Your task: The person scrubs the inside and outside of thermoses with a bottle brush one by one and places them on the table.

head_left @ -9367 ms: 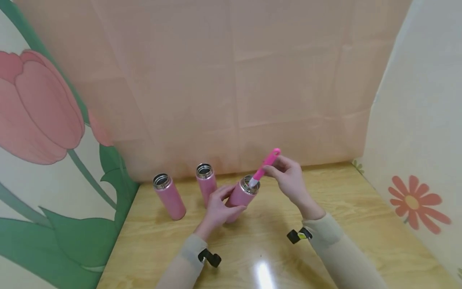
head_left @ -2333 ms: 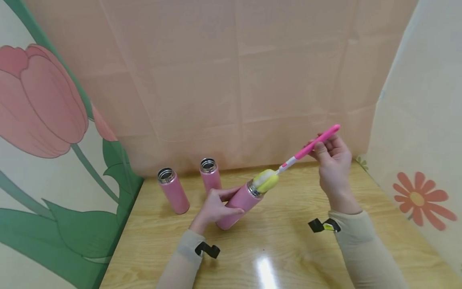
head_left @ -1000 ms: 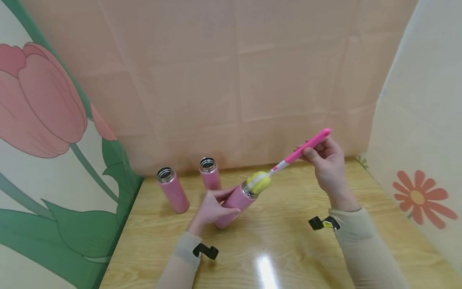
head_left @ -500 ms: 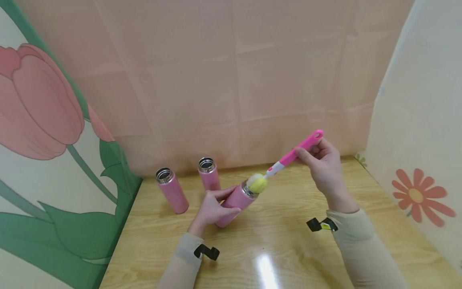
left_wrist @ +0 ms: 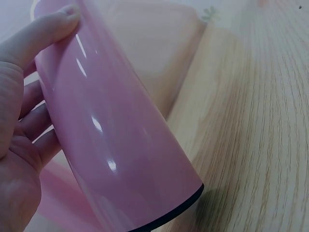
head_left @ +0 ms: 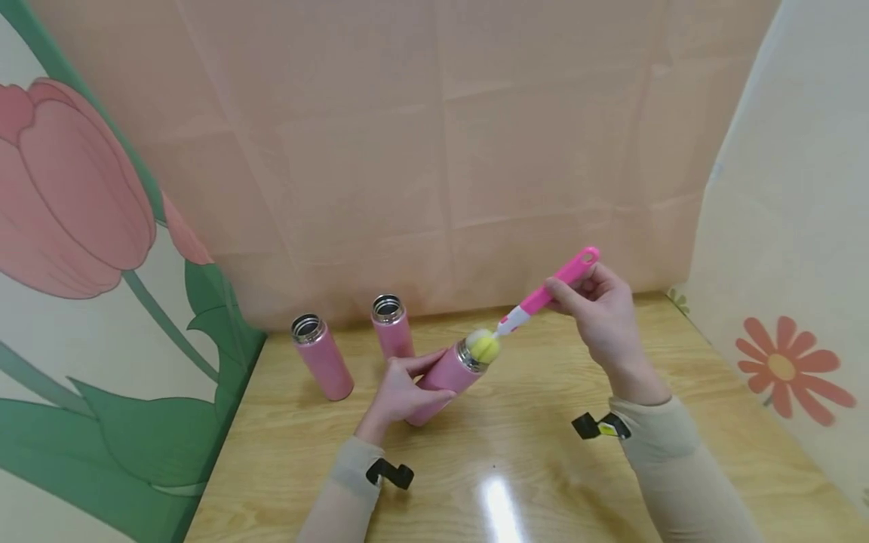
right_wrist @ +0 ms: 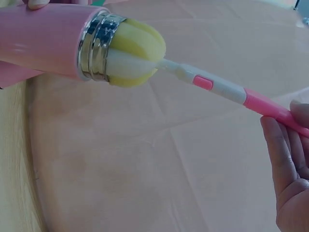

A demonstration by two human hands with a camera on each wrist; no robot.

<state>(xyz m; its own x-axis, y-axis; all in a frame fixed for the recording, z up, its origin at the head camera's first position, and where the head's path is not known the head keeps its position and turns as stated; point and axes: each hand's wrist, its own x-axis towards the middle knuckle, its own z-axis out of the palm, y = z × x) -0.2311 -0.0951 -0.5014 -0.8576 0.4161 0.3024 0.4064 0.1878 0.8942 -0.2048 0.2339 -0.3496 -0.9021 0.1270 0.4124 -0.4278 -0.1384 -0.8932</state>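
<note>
My left hand [head_left: 400, 388] grips a pink metal bottle [left_wrist: 111, 125], tilted with its steel mouth toward the right. In the right wrist view, a bottle brush [right_wrist: 219, 89] has its yellow and white sponge head [right_wrist: 137, 50] partly inside that mouth, part of it bulging out. The brush's pink handle [head_left: 570, 275] is pinched between thumb and fingers of my right hand [head_left: 607, 324]. How deep the sponge reaches is hidden by the bottle wall.
Two more pink bottles without lids stand upright at the left: one farthest left [head_left: 324, 362], one behind my left hand [head_left: 394, 328]. They rest on a wooden table [head_left: 543, 467] before a peach cloth backdrop [head_left: 441, 151]. Flower-patterned panels flank both sides.
Compared with 9.4 seconds ago, the sponge head shows outside the bottle, and the bottle is more tilted. Over the last second, the right hand has moved left and down, pushing the sponge deeper.
</note>
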